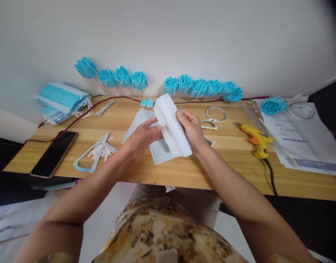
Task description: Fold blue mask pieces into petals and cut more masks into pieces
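Note:
Pale blue-white mask fabric [172,122], a folded sheet with pleats down its length, is held tilted above the table. My right hand [190,128] grips its right edge between thumb and fingers. At its left side is my left hand [148,134], fingers apart, the thumb tip close to the sheet; whether it touches is hard to tell. Beneath lie more flat light blue sheets [162,153], partly hidden by the hands. Two small bright blue cut pieces [147,103] rest just behind them.
Blue fabric flowers [122,76] on sticks line the wall. Left are stacked masks [59,98], a phone [55,153], and cut strips [93,153] with white scraps. Right are tape rolls [226,114], a yellow glue gun [257,140] and papers [302,138]. A red-black cable [82,116] crosses the wooden table [233,173].

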Demonstrator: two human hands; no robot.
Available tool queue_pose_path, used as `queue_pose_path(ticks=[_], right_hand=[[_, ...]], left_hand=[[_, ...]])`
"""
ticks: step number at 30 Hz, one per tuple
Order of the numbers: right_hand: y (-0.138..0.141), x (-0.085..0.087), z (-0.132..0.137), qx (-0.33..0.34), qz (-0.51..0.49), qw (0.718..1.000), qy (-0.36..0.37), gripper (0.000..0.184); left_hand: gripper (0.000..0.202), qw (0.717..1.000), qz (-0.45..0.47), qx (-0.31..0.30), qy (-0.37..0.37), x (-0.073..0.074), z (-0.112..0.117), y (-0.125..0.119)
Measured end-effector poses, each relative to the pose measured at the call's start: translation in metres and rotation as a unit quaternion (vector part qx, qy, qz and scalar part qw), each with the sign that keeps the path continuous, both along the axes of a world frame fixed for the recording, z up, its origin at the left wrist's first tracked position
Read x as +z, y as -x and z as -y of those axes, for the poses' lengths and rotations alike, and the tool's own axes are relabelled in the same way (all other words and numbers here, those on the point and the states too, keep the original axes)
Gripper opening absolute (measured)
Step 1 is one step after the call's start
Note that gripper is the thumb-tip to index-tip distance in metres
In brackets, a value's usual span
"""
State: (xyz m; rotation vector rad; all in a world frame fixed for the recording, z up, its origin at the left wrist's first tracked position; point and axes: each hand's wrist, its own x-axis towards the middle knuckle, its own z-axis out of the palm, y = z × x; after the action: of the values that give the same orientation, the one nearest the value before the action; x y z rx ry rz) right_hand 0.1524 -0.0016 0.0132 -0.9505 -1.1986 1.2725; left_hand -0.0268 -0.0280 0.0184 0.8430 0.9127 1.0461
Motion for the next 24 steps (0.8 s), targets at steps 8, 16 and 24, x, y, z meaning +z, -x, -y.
queue_pose_path(ticks=[8, 16, 24], right_hand=[[-0.012, 0.004, -0.014, -0.005, 0.004, 1.0, -0.024, 0.041], [-0.028, 0.0, -0.017, 0.104, 0.284, 0.952, 0.035, 0.017], [-0.014, -0.001, -0.004, 0.077, 0.58, 0.779, -0.227, 0.025]], left_hand=[[0.04, 0.978, -0.127, 0.068, -0.149, 0.028, -0.017, 0.027], [0.04, 0.908, -0.362, 0.091, -0.191, 0.021, -0.027, 0.054], [0.035, 0.616, -0.769, 0.009, -0.17, -0.012, -0.067, 0.09]])
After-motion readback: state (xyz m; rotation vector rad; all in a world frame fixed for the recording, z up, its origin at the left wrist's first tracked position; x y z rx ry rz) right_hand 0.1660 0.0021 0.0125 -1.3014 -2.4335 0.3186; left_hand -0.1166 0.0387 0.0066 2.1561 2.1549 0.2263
